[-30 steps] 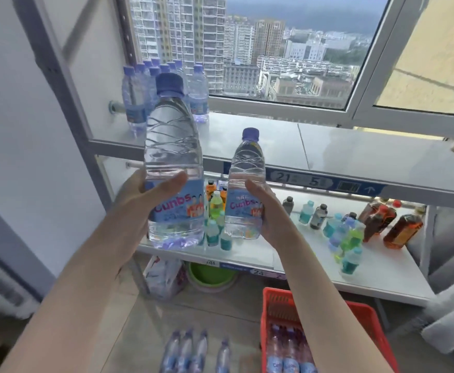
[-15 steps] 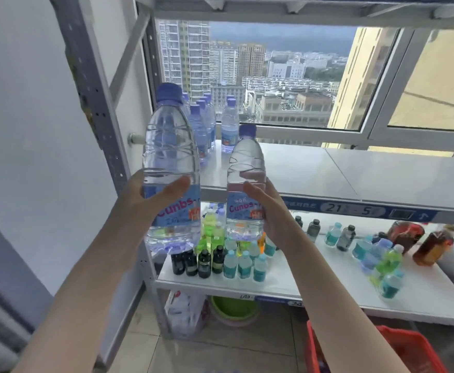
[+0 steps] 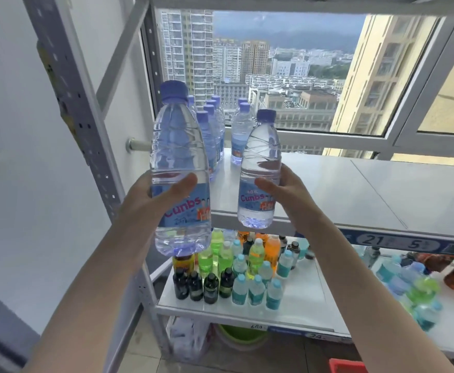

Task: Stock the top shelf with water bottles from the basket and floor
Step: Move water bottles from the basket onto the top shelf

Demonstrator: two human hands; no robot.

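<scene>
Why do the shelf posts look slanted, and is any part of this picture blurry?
Head view: the wide-angle lens slants the shelf post and window frame near the edges; window daylight backlights the water bottle in the left hand and the second bottle in the right hand; the small bottles at the lower right are smeared, the centre sharp.

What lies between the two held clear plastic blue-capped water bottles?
Head view: only air; behind the gap, stocked water bottles stand on the white top shelf.
</scene>
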